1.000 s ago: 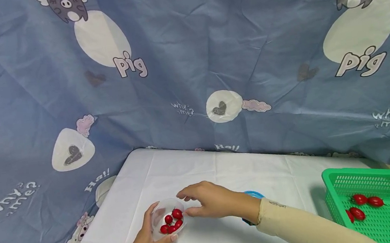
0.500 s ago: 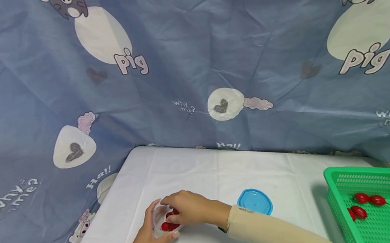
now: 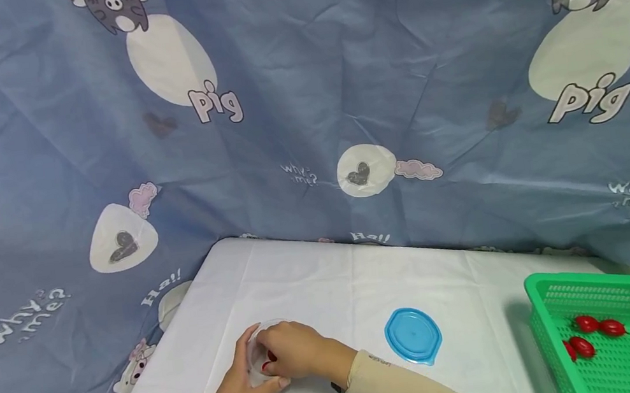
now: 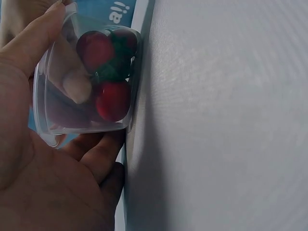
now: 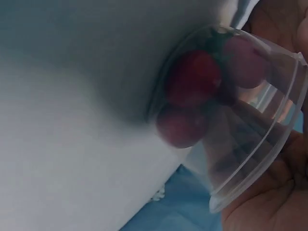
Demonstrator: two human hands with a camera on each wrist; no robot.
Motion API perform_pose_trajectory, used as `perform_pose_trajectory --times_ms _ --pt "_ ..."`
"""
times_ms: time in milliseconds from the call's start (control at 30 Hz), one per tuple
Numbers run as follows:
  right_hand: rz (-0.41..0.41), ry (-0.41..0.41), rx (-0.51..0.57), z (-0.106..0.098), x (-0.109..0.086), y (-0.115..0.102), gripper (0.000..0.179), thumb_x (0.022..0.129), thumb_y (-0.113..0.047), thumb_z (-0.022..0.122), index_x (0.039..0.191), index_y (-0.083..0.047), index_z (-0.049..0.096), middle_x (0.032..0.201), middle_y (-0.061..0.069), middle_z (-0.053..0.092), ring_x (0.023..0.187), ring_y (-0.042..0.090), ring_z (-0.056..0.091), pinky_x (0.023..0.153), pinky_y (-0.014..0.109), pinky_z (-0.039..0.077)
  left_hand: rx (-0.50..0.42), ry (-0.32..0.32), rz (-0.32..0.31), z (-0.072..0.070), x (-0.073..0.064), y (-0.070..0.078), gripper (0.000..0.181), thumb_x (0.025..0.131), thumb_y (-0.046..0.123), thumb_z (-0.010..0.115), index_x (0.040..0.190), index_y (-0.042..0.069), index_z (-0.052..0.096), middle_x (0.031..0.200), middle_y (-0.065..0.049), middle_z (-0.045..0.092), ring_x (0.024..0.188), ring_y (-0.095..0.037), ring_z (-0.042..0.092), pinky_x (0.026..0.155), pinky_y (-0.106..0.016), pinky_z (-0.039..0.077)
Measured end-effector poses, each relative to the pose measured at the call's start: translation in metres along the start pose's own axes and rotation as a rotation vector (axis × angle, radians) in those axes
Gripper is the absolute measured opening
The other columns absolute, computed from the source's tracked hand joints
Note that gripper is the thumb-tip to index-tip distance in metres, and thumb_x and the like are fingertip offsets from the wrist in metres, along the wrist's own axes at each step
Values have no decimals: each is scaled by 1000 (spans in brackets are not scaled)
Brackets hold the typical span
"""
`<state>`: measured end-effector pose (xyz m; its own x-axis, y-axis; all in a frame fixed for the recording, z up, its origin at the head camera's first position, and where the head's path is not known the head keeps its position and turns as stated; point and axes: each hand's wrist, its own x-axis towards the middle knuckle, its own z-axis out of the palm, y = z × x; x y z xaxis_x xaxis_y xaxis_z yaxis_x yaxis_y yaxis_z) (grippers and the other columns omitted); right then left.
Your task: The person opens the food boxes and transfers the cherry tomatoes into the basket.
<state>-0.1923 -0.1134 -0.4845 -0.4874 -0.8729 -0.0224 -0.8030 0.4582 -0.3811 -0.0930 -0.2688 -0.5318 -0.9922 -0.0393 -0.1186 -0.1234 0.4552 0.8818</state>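
My left hand (image 3: pixel 236 387) grips a small clear plastic tub (image 3: pixel 253 355) from the left, thumb at the near side and fingers round the far side. Several red cherry tomatoes (image 4: pixel 113 100) with green tops lie at the bottom of the tub, close over the white table. From the right, my right hand (image 3: pixel 299 350) reaches down through the tub's mouth with bent fingers and covers most of the tomatoes in the head view. Through the clear wall, in the left wrist view, a fingertip (image 4: pixel 78 87) shows beside the tomatoes; I cannot tell whether it pinches one.
A blue lid (image 3: pixel 413 335) lies flat on the white-covered table (image 3: pixel 471 308), right of the tub. At the right edge stands a green basket (image 3: pixel 594 279) with several red tomatoes (image 3: pixel 612 327) inside. A blue patterned cloth (image 3: pixel 285 129) hangs behind and to the left.
My right hand has moved left and down from beside the tub into it, uncovering the blue lid. My left hand keeps its grip on the tub.
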Motion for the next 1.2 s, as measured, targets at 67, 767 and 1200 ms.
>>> perform_pose_trajectory --times_ms 67,767,1200 --pt "5 12 -21 2 4 -1 22 92 -25 83 109 -16 74 75 -15 56 69 -1 49 62 16 42 -6 1 3 -1 0 0 108 86 41 87 165 28 14 166 -12 34 149 -36 36 115 -63 29" --pt "-4 -13 -74 3 8 -7 16 90 -18 83 84 -20 68 65 -15 51 59 1 47 58 16 38 12 -14 -7 0 0 3 110 86 39 87 165 29 11 168 -16 30 150 -40 34 112 -65 34" --pt "-44 -89 121 -4 7 2 11 91 -13 75 101 -16 72 81 -15 64 71 -4 54 71 12 44 12 -2 -32 1 1 2 110 85 43 87 165 30 12 161 -13 43 144 -38 42 110 -65 35"
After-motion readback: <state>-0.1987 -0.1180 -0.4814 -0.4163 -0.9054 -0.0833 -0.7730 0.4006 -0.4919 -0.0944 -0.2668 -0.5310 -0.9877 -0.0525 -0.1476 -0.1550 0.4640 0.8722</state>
